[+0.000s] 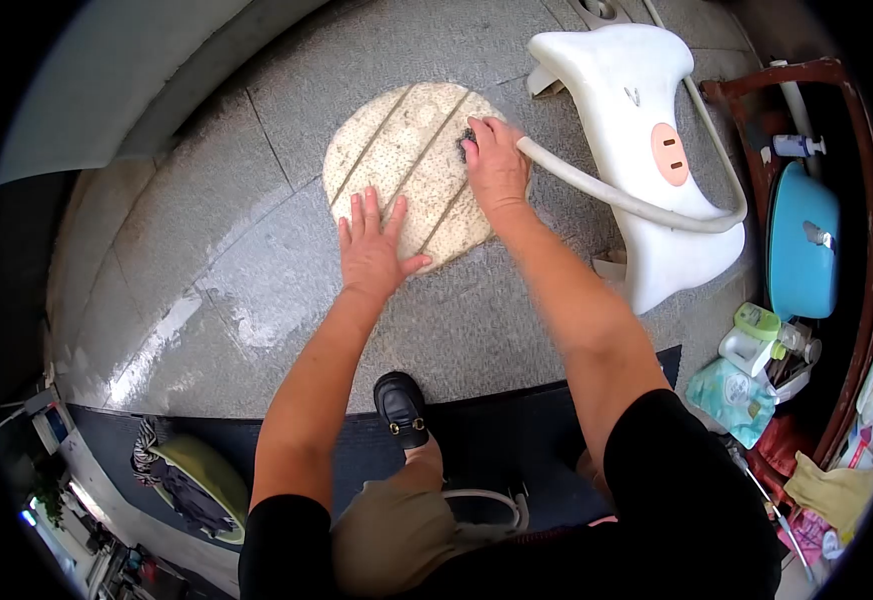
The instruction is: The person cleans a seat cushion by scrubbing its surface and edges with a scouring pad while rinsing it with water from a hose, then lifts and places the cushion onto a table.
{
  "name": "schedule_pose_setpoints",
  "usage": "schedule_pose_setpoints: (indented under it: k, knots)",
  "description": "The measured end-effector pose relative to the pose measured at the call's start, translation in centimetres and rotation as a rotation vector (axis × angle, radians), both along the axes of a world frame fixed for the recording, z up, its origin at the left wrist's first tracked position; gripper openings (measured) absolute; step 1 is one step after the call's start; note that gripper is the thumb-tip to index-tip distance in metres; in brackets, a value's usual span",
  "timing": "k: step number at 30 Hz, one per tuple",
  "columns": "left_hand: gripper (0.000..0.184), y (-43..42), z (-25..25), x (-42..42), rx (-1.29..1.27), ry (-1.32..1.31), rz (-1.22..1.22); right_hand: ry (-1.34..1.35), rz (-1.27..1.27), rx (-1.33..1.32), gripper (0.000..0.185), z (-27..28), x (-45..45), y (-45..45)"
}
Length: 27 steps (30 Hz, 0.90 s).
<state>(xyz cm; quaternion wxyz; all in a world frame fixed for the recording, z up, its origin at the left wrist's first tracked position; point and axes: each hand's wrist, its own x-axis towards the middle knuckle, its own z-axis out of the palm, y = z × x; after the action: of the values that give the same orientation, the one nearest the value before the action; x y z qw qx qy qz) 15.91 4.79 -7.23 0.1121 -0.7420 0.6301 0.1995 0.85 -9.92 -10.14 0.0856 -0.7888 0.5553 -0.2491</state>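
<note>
A round, cream seat pad [397, 150] with a dotted texture and dark stripes lies flat on the wet grey tiles. My left hand [372, 255] presses on its lower left part, fingers spread and stretched out. At its right edge, my right hand [497, 165] has its fingers curled over a small dark scouring pad [468, 145], mostly hidden beneath them. A whitish hose [597, 188] ends beside the back of my right hand; I cannot tell whether they touch.
Right of the pad lies a white plastic piece [647, 130] with a pink pig snout, the hose crossing it. Further right are a brown frame [862, 130], a blue basin [802, 240] and several bottles [752, 340]. A green tub [207, 480] stands lower left, near a dark mat [497, 420].
</note>
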Motion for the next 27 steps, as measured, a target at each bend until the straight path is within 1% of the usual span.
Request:
schedule_pose_setpoints:
  k: [1, 3, 4, 6, 7, 8, 9, 11, 12, 14, 15, 17, 18, 20, 21, 23, 24, 25, 26, 27]
  knots:
    - [0.102, -0.1, 0.2, -0.1, 0.029, 0.005, -0.005, -0.001, -0.005, -0.001, 0.032, 0.4, 0.7, 1.5]
    - [0.103, -0.2, 0.0, -0.2, 0.028, -0.009, -0.014, -0.003, -0.007, 0.132, 0.029, 0.9, 1.5, 5.0]
    - [0.104, -0.2, -0.1, -0.4, 0.034, -0.022, -0.012, 0.003, -0.009, 0.13, 0.029, 0.6, 0.8, 5.9]
    - [0.103, -0.5, 0.0, -0.6, 0.066, -0.034, -0.013, 0.012, 0.747, 0.073, 0.033, 0.0, -0.6, 7.1]
    - [0.102, -0.6, 0.2, -0.5, 0.098, -0.058, -0.015, 0.013, 0.748, 0.077, 0.033, 0.2, -0.9, 6.0]
    - [0.106, -0.4, 0.2, -0.5, 0.094, -0.049, -0.009, 0.091, 0.648, 0.119, 0.036, 0.3, -1.0, 3.5]
    - [0.106, -0.4, 0.1, -0.3, 0.094, -0.05, -0.007, 0.168, 0.549, 0.159, 0.039, 0.0, -1.1, 0.8]
    - [0.112, -0.1, -0.3, 0.0, -0.011, 0.014, 0.006, 0.116, 0.164, 0.012, 0.036, -1.8, -1.9, -4.3]
    - [0.112, -0.1, -0.3, -0.1, -0.009, 0.015, 0.006, 0.118, 0.164, 0.014, 0.036, -2.0, -0.8, -3.6]
    - [0.115, -0.2, 0.0, -0.2, 0.039, -0.011, 0.01, -0.418, -0.201, 0.292, 0.031, -1.6, 2.5, -1.3]
    - [0.115, -0.4, -0.2, -0.1, 0.036, -0.011, 0.019, -0.417, -0.191, 0.291, 0.031, -1.3, 2.9, -0.7]
    - [0.115, 0.3, -0.6, -0.1, -0.006, 0.016, 0.002, -0.418, 0.019, 0.415, 0.036, -0.8, 3.2, 1.0]
    - [0.115, 0.6, -0.8, -0.1, 0.004, 0.021, 0.005, -0.412, 0.02, 0.425, 0.036, -0.4, 2.8, 1.2]
    - [0.115, 0.1, -0.9, 0.1, -0.029, 0.029, 0.01, 0.036, 0.017, -0.05, 0.04, 1.1, 1.9, 0.4]
    - [0.115, 0.1, -1.0, 0.1, -0.032, 0.034, 0.021, 0.041, 0.028, -0.053, 0.04, 1.5, 2.0, 0.3]
    - [0.115, 0.0, -1.0, 0.1, -0.03, 0.037, 0.017, -0.022, 0.263, 0.084, 0.039, 2.2, 2.1, 0.2]
    - [0.115, 0.0, -0.9, 0.0, -0.033, 0.043, 0.017, 0.129, 0.375, 0.022, 0.038, 1.1, 1.9, 0.5]
    - [0.115, 0.0, -0.7, 0.0, -0.017, 0.036, 0.016, 0.133, 0.374, 0.019, 0.038, 0.1, 1.6, 0.2]
    - [0.115, -0.1, -0.7, 0.1, -0.002, 0.028, 0.013, 0.172, 0.361, -0.047, 0.036, -1.0, 1.3, -0.5]
    - [0.115, -0.2, -0.7, 0.2, -0.005, 0.032, 0.014, 0.211, 0.353, -0.113, 0.034, -0.8, 1.1, -1.1]
